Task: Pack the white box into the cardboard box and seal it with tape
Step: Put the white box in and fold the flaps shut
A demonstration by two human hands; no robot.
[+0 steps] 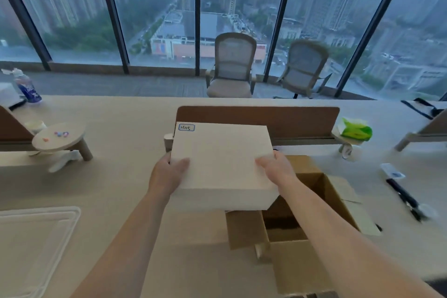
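White rectangular box (220, 164), seen from above, held level over the pale counter (121, 176) between my two hands. My left hand (169, 174) takes the near left edge, thumb on the top face and fingers curled under the side. My right hand (278, 169) takes the right edge in the same way, so each grip is clamped on the box. A small blue-bordered label with handwriting (186, 127) sits at the far left corner of the top face.

The open brown cardboard box (297, 264) stands on the counter below and to the right. Its flaps are spread outward and its dark inside shows. The near right corner of the white rectangular box overhangs the cardboard box's left side. The white box is above the opening, not inside it.

A low brown divider panel (302, 121) crosses the counter just behind the white box. A green tissue pack (355, 129) lies at the panel's right end. A black-handled tool (404, 197) lies on the counter to the right of the cardboard box; I cannot tell what kind it is. A white moulded tray (36, 237) lies at the near left, and a small round stand (58, 136) is farther back on that side. Two mesh-backed office chairs (232, 65) face the counter before a wall of windows.
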